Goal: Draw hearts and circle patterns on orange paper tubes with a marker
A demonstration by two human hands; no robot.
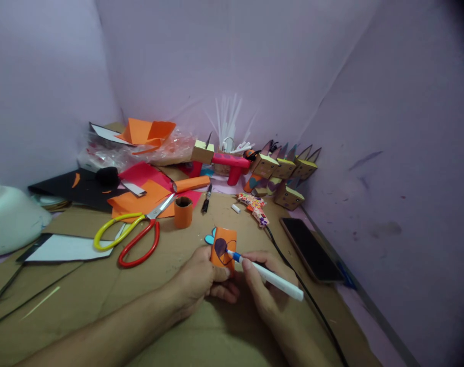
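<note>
My left hand [205, 278] grips an orange paper tube [229, 237] by its lower part. A heart outline is drawn on the tube, its left half filled in dark. A small light-blue paper shape [210, 236] shows at the tube's upper left. In my right hand [268, 283] is a white marker [278, 283] with a blue collar, its tip touching the heart. Left of the hands lie scissors [146, 224] with one yellow and one red handle, blades apart. A short orange tube [183, 213] stands upright beside them.
A patterned glue gun [255, 206] with a black cord lies right of centre, near a phone [312, 250]. Small cardboard animal heads [289, 168] line the back right. Orange paper [140, 201], a black pen [206, 199] and a white bowl-like object [12, 219] are further left.
</note>
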